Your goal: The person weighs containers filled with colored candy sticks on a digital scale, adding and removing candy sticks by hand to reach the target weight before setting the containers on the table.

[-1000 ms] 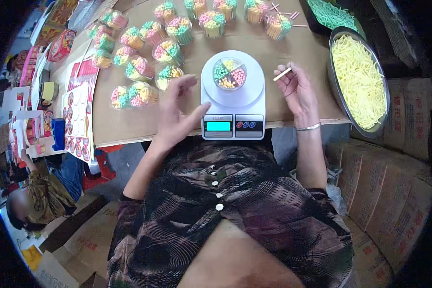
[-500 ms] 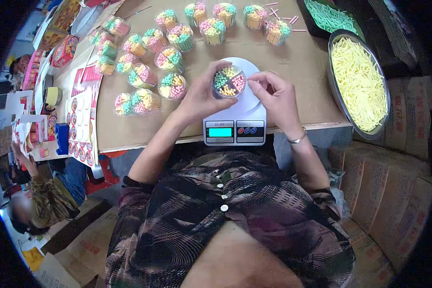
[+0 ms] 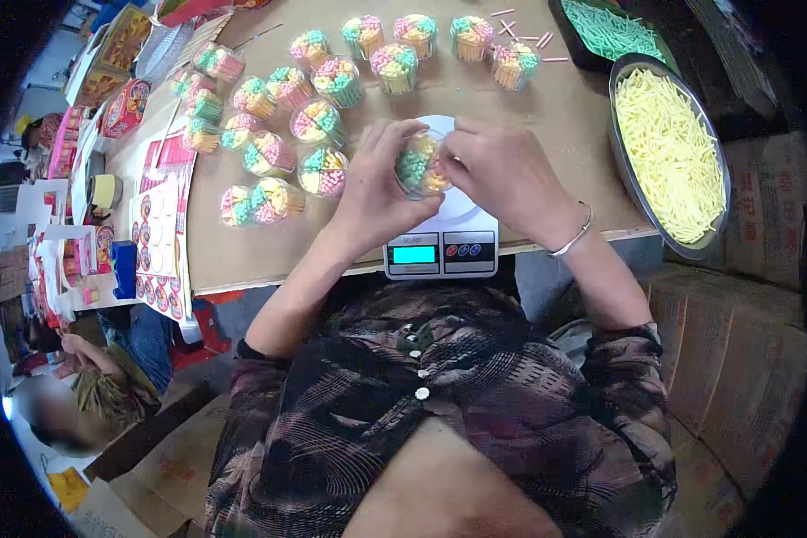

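Note:
My left hand [image 3: 377,179] is wrapped round a clear plastic cup [image 3: 415,170] of short green, pink and yellow sticks, its top tilted toward me. The cup is above the round plate of a white digital kitchen scale [image 3: 441,254]. Fingers pinched together, my right hand [image 3: 502,175] is at the cup's right side, touching or just over the sticks. Whatever its fingertips hold is hidden. Several filled cups [image 3: 319,121] stand to the left and beyond on the cardboard-covered table [image 3: 475,99].
At the right is a metal bowl [image 3: 620,134] heaped with yellow sticks, with a dark tray of green sticks [image 3: 610,31] behind it. Loose pink sticks [image 3: 544,41] lie at the back. Sticker sheets [image 3: 157,238] cover the left edge. Another person [image 3: 99,386] is at far left.
My right hand has moved left, from beside the cup onto its right side, now covering part of it. The left hand still holds the cup, which has tipped slightly.

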A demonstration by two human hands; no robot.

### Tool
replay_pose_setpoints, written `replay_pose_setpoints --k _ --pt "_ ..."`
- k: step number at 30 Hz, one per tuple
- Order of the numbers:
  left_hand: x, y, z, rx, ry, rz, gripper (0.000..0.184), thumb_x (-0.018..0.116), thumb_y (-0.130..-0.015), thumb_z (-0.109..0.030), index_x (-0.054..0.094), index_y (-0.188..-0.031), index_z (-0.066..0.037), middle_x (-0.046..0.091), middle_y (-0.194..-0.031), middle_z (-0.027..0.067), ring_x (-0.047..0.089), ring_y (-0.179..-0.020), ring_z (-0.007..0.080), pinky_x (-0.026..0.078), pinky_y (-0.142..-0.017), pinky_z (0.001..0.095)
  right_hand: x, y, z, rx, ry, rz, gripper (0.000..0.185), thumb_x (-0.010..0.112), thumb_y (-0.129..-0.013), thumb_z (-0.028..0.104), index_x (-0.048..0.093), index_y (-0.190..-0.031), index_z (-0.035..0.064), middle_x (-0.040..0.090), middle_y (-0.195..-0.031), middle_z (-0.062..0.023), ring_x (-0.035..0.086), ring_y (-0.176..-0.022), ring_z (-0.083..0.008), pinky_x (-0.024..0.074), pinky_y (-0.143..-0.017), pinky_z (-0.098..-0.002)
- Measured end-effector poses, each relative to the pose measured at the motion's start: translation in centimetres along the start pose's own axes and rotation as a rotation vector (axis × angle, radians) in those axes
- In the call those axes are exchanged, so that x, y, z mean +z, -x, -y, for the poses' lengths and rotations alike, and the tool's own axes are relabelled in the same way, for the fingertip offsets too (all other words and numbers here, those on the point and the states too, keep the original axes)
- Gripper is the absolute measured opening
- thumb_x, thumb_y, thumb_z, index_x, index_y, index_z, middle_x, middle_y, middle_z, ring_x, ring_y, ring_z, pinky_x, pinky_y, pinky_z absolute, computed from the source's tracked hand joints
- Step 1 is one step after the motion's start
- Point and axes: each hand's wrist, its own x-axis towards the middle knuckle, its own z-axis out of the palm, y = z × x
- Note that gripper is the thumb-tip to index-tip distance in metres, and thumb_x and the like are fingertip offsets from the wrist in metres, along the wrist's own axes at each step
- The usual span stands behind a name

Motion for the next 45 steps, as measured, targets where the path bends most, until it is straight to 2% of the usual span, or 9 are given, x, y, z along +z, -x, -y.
replay_pose_setpoints --k 6,12,16,22,26,34,36,41,45 --pt "-0.2 -0.1 -0.3 0.09 -0.123 0.005 0.065 0.074 -0.057 -0.008 0.053 -0.118 -0.003 0.054 -0.1 0.0107 0.052 -0.09 0.0243 0.045 -0.078 0.0337 2.0 1.4 -1.1 0.048 -0.298 -0.099 0.007 0.064 -0.079 0.012 0.064 -0.078 0.0051 0.056 -0.072 -0.0065 0.054 -0.054 -0.0215 0.0434 -0.05 -0.0344" --pt "-0.5 -0.2 -1.2 0.074 -0.125 0.029 0.064 0.074 -0.057 -0.008 0.054 -0.117 -0.003 0.053 -0.102 0.0108 0.052 -0.09 0.0247 0.045 -0.078 0.0338 2.0 1.9 -1.0 0.037 -0.337 -0.177 0.006 0.066 -0.075 0.01 0.064 -0.076 0.0043 0.054 -0.067 -0.0046 0.048 -0.051 -0.018 0.04 -0.049 -0.0321" --pt "-0.7 -0.2 -1.4 0.106 -0.203 0.061 0.064 0.075 -0.056 -0.007 0.054 -0.117 -0.003 0.052 -0.102 0.011 0.053 -0.09 0.0249 0.045 -0.078 0.0341 2.7 1.5 -1.4 0.187 -0.685 -0.078 0.006 0.067 -0.071 0.009 0.064 -0.073 0.0036 0.051 -0.062 -0.0028 0.042 -0.05 -0.014 0.0355 -0.048 -0.0281" --pt "-0.5 0.2 -1.5 0.047 -0.177 0.116 0.064 0.075 -0.057 -0.007 0.053 -0.117 -0.003 0.052 -0.102 0.0108 0.053 -0.089 0.0244 0.045 -0.079 0.034 3.1 2.1 -2.2 0.178 -0.733 -0.093 0.006 0.066 -0.067 0.007 0.063 -0.07 0.003 0.048 -0.059 -0.0003 0.038 -0.052 -0.0103 0.0327 -0.049 -0.0251" --pt "-0.2 0.1 -1.2 0.011 -0.077 0.089 0.065 0.076 -0.059 -0.008 0.051 -0.118 -0.002 0.053 -0.103 0.011 0.054 -0.09 0.0235 0.046 -0.082 0.0338 1.2 3.0 -3.6 0.269 -0.887 -0.052 0.005 0.062 -0.073 0.002 0.058 -0.072 0.0041 0.045 -0.065 0.0037 0.035 -0.057 -0.0065 0.0297 -0.051 -0.021" --pt "2.2 0.0 1.5 0.019 0.167 0.016 0.067 0.076 -0.061 -0.012 0.045 -0.12 -0.002 0.054 -0.105 0.0125 0.056 -0.092 0.025 0.047 -0.083 0.034 -2.7 4.0 -5.4 0.251 -0.714 -0.238 0.008 0.06 -0.072 0.0 0.057 -0.07 0.0061 0.045 -0.065 0.0046 0.035 -0.057 -0.0047 0.0296 -0.053 -0.0176" --pt "2.5 0.2 1.6 -0.093 0.173 0.008 0.065 0.076 -0.062 -0.012 0.045 -0.119 -0.002 0.055 -0.105 0.0129 0.057 -0.093 0.0248 0.047 -0.083 0.0339 -4.3 4.7 -6.4 0.373 -0.699 -0.26 0.009 0.06 -0.073 -0.001 0.056 -0.07 0.0066 0.045 -0.065 0.0051 0.035 -0.057 -0.0042 0.03 -0.053 -0.0172" --pt "2.7 0.2 2.4 -0.117 0.293 0.047 0.069 0.076 -0.064 -0.01 0.043 -0.123 0.0 0.054 -0.111 0.0152 0.057 -0.097 0.027 0.047 -0.088 0.0352 -7.2 4.8 -11.7 0.478 -0.718 -0.382 0.01 0.059 -0.077 0.0 0.058 -0.07 0.0069 0.049 -0.065 0.0058 0.038 -0.057 -0.0031 0.0308 -0.054 -0.0165" --pt "2.0 0.8 2.1 -0.043 0.269 -0.007 0.072 0.076 -0.066 -0.01 0.041 -0.127 0.001 0.052 -0.116 0.0165 0.055 -0.104 0.0275 0.045 -0.093 0.0361 -8.5 1.1 -19.4 0.422 -0.599 -0.52 0.008 0.059 -0.079 0.004 0.062 -0.072 0.0061 0.051 -0.064 0.0054 0.039 -0.057 -0.0031 0.0304 -0.052 -0.0164"
